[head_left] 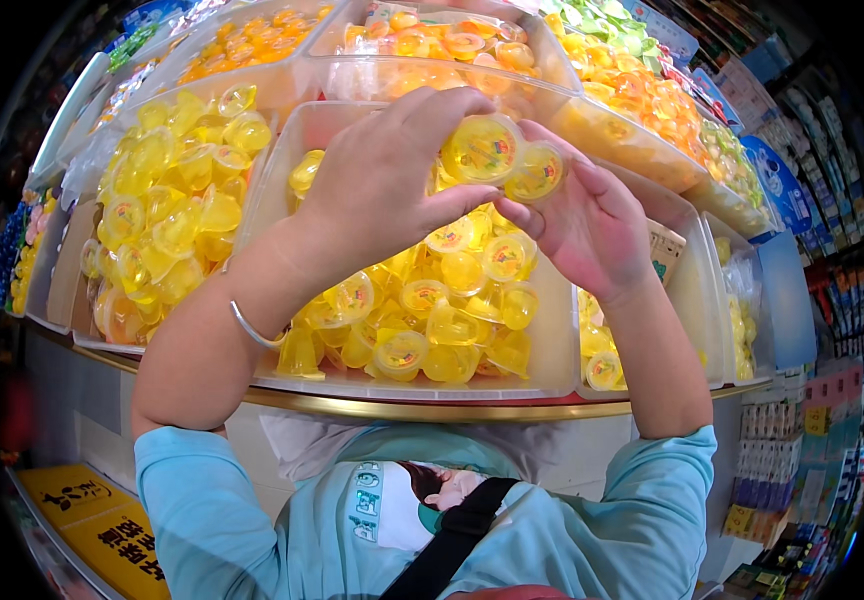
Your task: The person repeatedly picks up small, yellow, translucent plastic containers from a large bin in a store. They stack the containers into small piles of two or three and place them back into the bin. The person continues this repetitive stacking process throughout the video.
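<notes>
My left hand [394, 165], with a silver bangle on its wrist, pinches a yellow jelly cup [480, 148] between thumb and fingers, its printed lid facing me. Right beside it, my right hand [597, 217] holds a second yellow jelly cup [538, 172] by its edge; the two lids overlap in my view. Both hands are raised over a clear plastic bin [552, 345]. Under them lies a heap of similar yellow jelly cups [432, 322], some with lids up and some tipped on their sides. My left forearm hides part of this bin.
Another bin of yellow jelly cups [169, 210] stands to the left. Bins of orange jelly cups [462, 45] rise behind. A bin at right holds a cardboard box [664, 247]. A gold-coloured counter edge [432, 406] runs before me. Stocked shelves [829, 172] line the right.
</notes>
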### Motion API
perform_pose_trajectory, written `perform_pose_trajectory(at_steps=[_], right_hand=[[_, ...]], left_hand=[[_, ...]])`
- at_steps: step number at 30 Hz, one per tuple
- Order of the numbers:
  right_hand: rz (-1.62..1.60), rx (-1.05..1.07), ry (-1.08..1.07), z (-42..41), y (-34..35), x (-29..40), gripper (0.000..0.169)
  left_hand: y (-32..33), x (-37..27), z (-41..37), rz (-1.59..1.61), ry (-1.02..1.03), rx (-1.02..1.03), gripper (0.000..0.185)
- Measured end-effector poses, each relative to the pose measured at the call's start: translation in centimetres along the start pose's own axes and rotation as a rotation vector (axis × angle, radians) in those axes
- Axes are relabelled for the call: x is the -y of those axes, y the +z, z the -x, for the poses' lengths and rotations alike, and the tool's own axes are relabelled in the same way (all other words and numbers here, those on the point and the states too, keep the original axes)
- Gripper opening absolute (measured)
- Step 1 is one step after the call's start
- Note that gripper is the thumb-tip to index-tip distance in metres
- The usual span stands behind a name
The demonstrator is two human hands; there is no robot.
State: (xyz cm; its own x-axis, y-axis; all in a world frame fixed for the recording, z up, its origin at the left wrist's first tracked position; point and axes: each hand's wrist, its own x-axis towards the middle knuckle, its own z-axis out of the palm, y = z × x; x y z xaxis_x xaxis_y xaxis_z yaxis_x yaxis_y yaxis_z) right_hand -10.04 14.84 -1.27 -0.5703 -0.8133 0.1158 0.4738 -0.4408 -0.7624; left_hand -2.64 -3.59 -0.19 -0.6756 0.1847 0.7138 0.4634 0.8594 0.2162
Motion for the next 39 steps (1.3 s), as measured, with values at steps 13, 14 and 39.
perform_pose_trajectory(at_steps=[13,14,39], right_hand=[[0.212,-0.138,-0.077,-0.5,-0.5,0.1,0.041],[0.218,-0.147,-0.102,-0.5,-0.6,0.1,0.042],[0.719,-0.230,-0.079,-0.4,-0.7,-1.7,0.059]], left_hand=[[0.3,0.7,0.3,0.000,-0.103,0.078,0.051],[0.4,0.8,0.2,-0.035,-0.117,0.097,0.052],[-12.2,8.0,1.9,-0.034,-0.550,-0.092,0.060]])
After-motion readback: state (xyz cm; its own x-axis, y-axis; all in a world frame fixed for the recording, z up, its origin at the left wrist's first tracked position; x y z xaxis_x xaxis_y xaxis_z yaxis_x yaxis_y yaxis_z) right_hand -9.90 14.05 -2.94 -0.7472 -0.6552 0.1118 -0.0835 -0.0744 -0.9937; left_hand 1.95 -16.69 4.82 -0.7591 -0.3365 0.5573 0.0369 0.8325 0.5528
